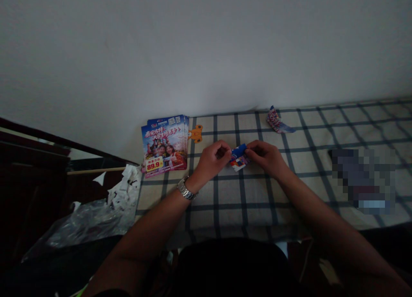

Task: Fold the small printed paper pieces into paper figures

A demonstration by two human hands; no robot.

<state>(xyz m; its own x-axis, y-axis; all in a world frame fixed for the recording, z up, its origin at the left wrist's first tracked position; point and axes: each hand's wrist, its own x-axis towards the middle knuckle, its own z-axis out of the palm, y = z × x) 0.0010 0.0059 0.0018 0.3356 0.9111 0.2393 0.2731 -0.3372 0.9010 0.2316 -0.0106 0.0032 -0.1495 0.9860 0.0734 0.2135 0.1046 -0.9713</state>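
Both my hands meet over a checked cloth surface [244, 202] and pinch a small folded piece of colourful flyer paper [238, 156]. My left hand [210, 159], with a metal watch on its wrist, grips the paper's left side with curled fingers. My right hand [267, 157] holds the right side, fingers closed. A stack of colourful printed flyers [165, 144] lies to the left of my left hand, by the wall.
A folded paper piece [277, 120] lies near the wall at the back. A pixelated dark object [363, 179] rests on the cloth at right. A clear plastic bag with torn white paper scraps [96, 211] sits off the left edge.
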